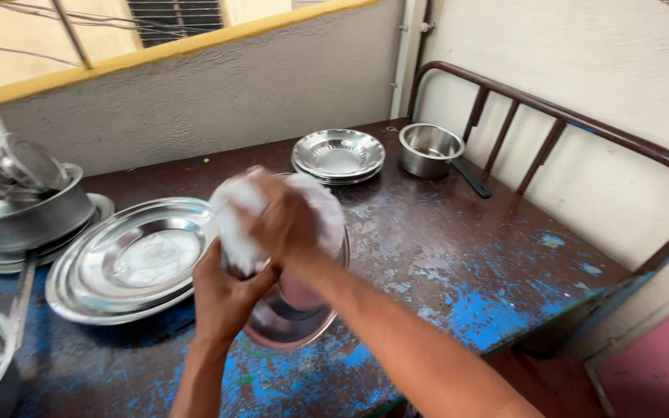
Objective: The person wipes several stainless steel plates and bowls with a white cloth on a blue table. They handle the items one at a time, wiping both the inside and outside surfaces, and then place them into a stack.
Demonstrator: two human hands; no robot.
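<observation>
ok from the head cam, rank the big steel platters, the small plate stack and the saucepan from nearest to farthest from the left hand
1. Big steel platters, just left of the left hand.
2. Small plate stack, farther back, to the right.
3. Saucepan, back right by the metal rail.

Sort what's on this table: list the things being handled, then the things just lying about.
In hand:
left hand
right hand
white cloth
round steel plate

Lying about:
stack of large steel platters
stack of small steel plates
small steel saucepan with black handle
</observation>
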